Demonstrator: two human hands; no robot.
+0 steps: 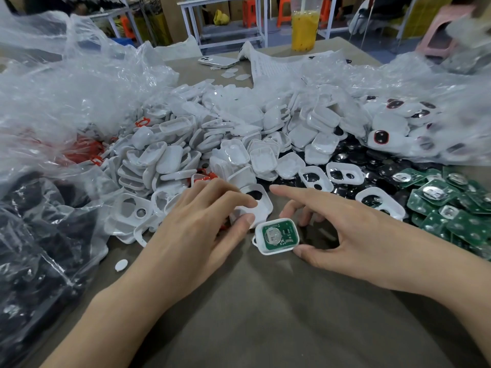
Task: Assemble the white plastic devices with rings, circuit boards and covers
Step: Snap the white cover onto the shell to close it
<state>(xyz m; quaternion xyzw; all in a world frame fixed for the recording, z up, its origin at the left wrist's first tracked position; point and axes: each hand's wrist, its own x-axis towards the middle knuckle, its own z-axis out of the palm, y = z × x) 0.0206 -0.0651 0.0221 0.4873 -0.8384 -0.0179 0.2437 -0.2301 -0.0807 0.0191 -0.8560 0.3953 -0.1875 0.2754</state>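
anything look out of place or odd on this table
A small white oval piece lies alone on the table, apart from the piles. An orange drink cup stands at the far edge, a spill risk near the parts.

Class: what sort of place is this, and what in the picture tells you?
Probably a small assembly workshop: heaps of identical white shells, a pile of green circuit boards, and bulk plastic bags.
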